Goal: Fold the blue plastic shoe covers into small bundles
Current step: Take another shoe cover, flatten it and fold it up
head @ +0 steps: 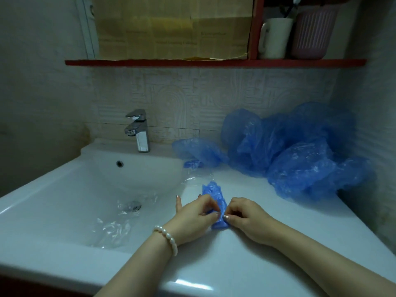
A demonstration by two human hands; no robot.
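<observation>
A narrow, scrunched strip of blue shoe cover (216, 195) lies on the white counter (267, 215) right of the basin. My left hand (194, 217) and my right hand (246, 218) both pinch its near end, fingertips almost meeting. A heap of loose blue shoe covers (300, 153) is piled at the back right against the wall. One more loose cover (197, 150) lies beside the tap, with a small blue bundle (191, 163) in front of it.
The white sink basin (64, 189) at left holds crumpled clear plastic (115, 228) over the drain. A chrome tap (139, 131) stands behind it. Above, a red shelf (214, 62) carries a white mug (274, 37) and a pink ribbed cup (312, 33).
</observation>
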